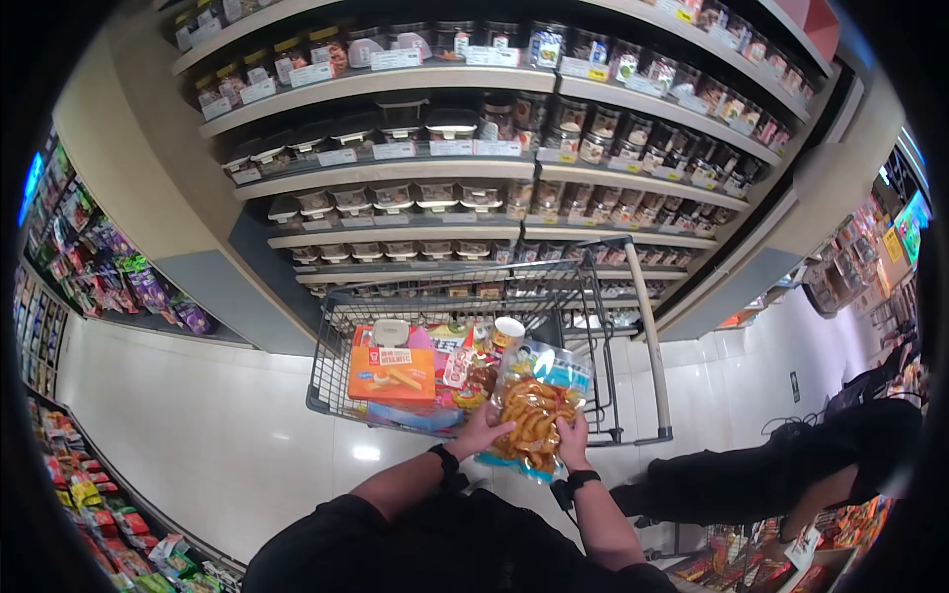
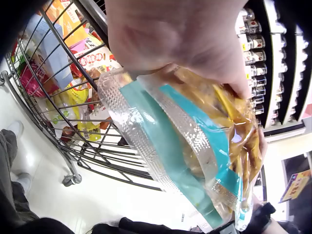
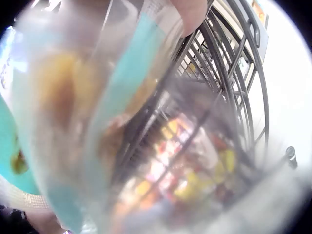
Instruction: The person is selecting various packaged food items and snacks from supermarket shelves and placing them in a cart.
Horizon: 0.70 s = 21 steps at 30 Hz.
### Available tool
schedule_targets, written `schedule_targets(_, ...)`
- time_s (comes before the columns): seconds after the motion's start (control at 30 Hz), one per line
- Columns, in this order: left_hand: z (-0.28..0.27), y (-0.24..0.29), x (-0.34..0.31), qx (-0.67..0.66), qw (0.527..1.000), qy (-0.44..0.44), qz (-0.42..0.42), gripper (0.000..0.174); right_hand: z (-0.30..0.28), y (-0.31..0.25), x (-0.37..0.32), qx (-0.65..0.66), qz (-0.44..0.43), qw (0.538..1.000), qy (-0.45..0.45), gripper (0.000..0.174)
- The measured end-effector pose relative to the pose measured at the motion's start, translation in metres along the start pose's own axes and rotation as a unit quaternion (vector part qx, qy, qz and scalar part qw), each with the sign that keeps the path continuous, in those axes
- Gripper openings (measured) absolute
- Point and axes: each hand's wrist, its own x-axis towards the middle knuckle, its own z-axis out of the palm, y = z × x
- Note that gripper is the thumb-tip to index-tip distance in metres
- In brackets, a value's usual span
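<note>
A clear bag of golden-brown curled snacks with teal bands [image 1: 531, 420] is held up at the near side of a wire shopping cart [image 1: 326, 368]. My left hand [image 1: 478, 433] grips its left edge, and my right hand [image 1: 572, 443] grips the right edge. In the left wrist view the left hand [image 2: 178, 36] bends over the crinkled bag [image 2: 195, 141], beside the cart's wires. The right wrist view shows the bag [image 3: 63, 97] blurred and close, with part of the right hand [image 3: 191, 14] at the top.
In the cart lie an orange box [image 1: 392, 374], a white-lidded tub [image 1: 390, 333], a cup [image 1: 507, 334] and several colourful packets. Shelves of jars and tubs [image 1: 395, 163] stand beyond. A person in dark clothes [image 1: 751, 469] is at the right, and snack racks [image 1: 109, 504] at the left.
</note>
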Motion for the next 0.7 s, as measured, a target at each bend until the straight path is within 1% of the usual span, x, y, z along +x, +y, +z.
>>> schedule_targets(0.03,-0.002,-0.002,0.006,-0.003,1.0,0.003,0.005,0.059,0.003,-0.001,0.003,0.019,0.006,1.0,0.003,0.033)
schedule_targets(0.1,-0.007,-0.01,0.01,-0.147,0.986,-0.079,0.009,0.073,0.009,-0.001,-0.001,0.042,0.037,0.998,0.006,0.033)
schedule_targets(0.13,-0.007,-0.013,0.012,-0.142,0.986,-0.082,0.009,0.073,0.01,0.003,-0.004,0.045,0.053,0.998,0.01,0.034)
schedule_targets(0.2,-0.004,-0.02,0.017,-0.125,0.981,-0.122,-0.081,0.072,0.002,0.0,-0.005,0.047,0.078,0.996,0.017,0.031)
schedule_targets(0.23,-0.002,-0.03,0.022,-0.118,0.981,-0.127,-0.084,0.072,0.001,-0.008,-0.004,0.047,0.085,0.995,0.014,0.03)
schedule_targets(0.27,-0.001,-0.039,0.029,-0.157,0.967,-0.166,-0.114,0.073,0.002,-0.011,-0.005,0.05,0.087,0.995,0.021,0.03)
schedule_targets(0.3,-0.001,-0.036,0.035,-0.199,0.948,-0.204,-0.14,0.075,-0.002,-0.015,-0.002,0.031,0.094,0.995,0.011,0.031)
schedule_targets(0.33,-0.004,-0.027,0.03,-0.186,0.95,-0.196,-0.155,0.073,-0.003,-0.018,0.0,0.011,0.101,0.995,0.0,0.031)
schedule_targets(0.37,-0.006,-0.033,0.034,-0.183,0.95,-0.201,-0.154,0.073,-0.002,-0.021,0.0,0.011,0.1,0.995,0.005,0.031)
schedule_targets(0.43,-0.005,-0.06,0.045,-0.298,0.897,-0.269,-0.183,0.055,0.006,-0.038,-0.005,0.005,0.114,0.993,-0.001,0.031)
schedule_targets(0.47,-0.018,-0.035,0.041,-0.314,0.891,-0.277,-0.176,0.05,0.012,-0.049,-0.001,0.027,0.138,0.99,-0.001,0.032)
schedule_targets(0.5,-0.029,-0.011,0.038,-0.303,0.886,-0.3,-0.181,0.05,0.017,-0.053,0.0,0.025,0.14,0.99,0.026,0.032)
schedule_targets(0.53,-0.042,0.014,0.035,-0.294,0.891,-0.279,-0.206,0.048,0.02,-0.055,0.002,0.008,0.16,0.987,0.006,0.032)
schedule_targets(0.57,-0.051,0.026,0.037,-0.283,0.895,-0.257,-0.229,0.046,0.022,-0.056,0.004,-0.009,0.18,0.983,-0.013,0.032)
schedule_targets(0.6,-0.061,0.028,0.047,-0.277,0.898,-0.276,-0.202,0.044,0.03,-0.058,0.008,0.01,0.183,0.983,-0.011,0.035)
schedule_targets(0.63,-0.067,0.018,0.06,-0.261,0.893,-0.306,-0.204,0.044,0.04,-0.059,0.012,0.029,0.184,0.982,-0.01,0.039)
schedule_targets(0.7,-0.076,-0.019,0.082,-0.279,0.905,-0.29,-0.136,0.055,0.058,-0.052,0.021,0.06,0.208,0.976,-0.031,0.043)
